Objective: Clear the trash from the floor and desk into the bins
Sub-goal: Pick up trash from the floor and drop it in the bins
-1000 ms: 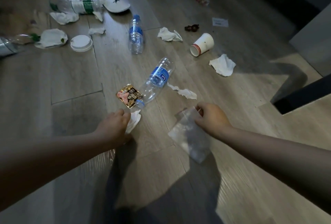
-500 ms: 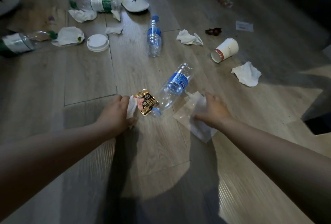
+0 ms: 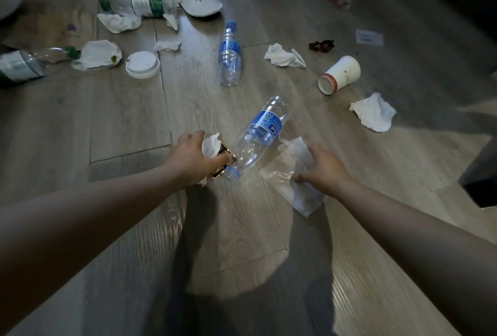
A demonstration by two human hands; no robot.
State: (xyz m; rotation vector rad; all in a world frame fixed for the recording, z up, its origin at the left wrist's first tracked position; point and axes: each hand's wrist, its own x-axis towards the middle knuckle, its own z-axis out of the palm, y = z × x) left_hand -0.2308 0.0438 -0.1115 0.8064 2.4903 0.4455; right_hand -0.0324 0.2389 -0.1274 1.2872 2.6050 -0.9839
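Lying on the wood floor, the blue-labelled water bottle points its cap toward you, base angled away to the right; your left hand clutches a crumpled tissue beside the cap, your right hand grips a clear plastic bag.

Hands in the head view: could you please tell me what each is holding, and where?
Left hand clutches a crumpled tissue in its palm; right hand pinches a clear plastic bag near its middle.

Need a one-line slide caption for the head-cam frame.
Left hand, holding a tissue, reaches the gold wrapper beside a blue-label bottle; right hand grips a clear plastic bag.
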